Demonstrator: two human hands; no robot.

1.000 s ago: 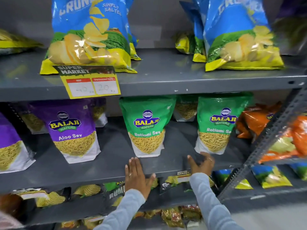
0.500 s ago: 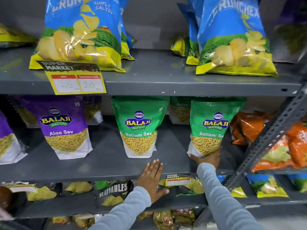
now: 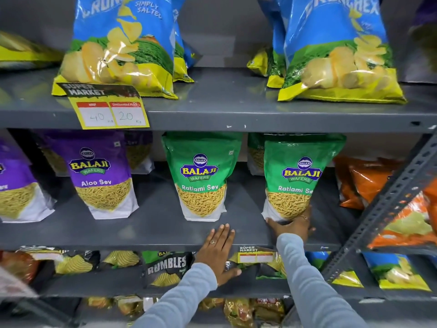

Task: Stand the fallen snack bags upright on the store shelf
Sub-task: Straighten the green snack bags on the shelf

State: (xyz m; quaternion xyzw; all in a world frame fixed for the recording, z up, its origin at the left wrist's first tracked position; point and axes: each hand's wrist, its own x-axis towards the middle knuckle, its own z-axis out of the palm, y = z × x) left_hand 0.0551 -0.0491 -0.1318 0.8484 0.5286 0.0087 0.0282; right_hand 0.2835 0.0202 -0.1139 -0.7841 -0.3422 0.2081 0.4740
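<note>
Right hand (image 3: 292, 227) fingers curl around the base of the upright green Ratlami Sev bag (image 3: 299, 176); left hand (image 3: 218, 248) lies flat, fingers spread, on the middle shelf's (image 3: 142, 230) front edge.

The shelf (image 3: 151, 229) is seen as grey painted metal, smooth with a dull sheen. The bags (image 3: 298, 176) are made of glossy, crinkled plastic film. The sleeves (image 3: 314, 280) are of soft matt cloth.

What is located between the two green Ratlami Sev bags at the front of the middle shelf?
In the head view, bare grey shelf separates the left Ratlami Sev bag from the right Ratlami Sev bag. Behind the gap stands another green bag.
</note>
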